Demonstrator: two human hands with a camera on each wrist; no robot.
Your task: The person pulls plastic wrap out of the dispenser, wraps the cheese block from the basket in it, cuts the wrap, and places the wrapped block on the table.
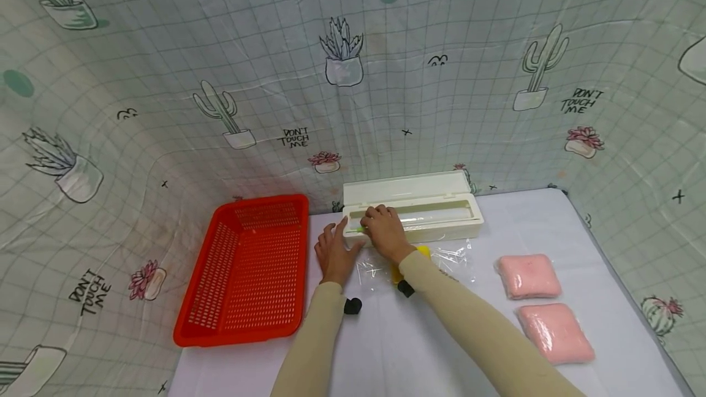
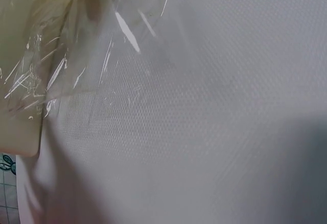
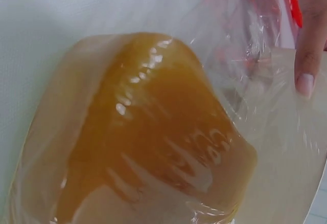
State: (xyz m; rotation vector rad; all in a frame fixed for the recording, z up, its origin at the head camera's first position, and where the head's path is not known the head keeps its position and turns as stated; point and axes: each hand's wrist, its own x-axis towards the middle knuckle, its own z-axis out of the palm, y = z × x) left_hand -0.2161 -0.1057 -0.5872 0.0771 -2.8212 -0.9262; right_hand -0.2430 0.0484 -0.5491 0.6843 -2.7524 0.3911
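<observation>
A long white cling film dispenser (image 1: pixel 441 233) stands with its lid raised, a white roll (image 1: pixel 438 215) lying inside. Clear film (image 1: pixel 452 262) stretches from its front edge over the table. Under the film is a yellow-orange block (image 3: pixel 148 111), mostly hidden by my right wrist in the head view. My right hand (image 1: pixel 386 233) reaches over the dispenser's left part, its curled fingers pinching a small green slide cutter (image 1: pixel 361 229) at the front edge. At the dispenser's left end rests my left hand (image 1: pixel 335 255), with the thumb (image 3: pixel 306 75) extended against the front face.
To the left is a red plastic basket (image 1: pixel 259 280) with slotted walls. Two pink wrapped packets (image 1: pixel 531 276) lie at the right side of the table. A patterned cloth (image 1: pixel 408 109) hangs behind the dispenser and along both sides.
</observation>
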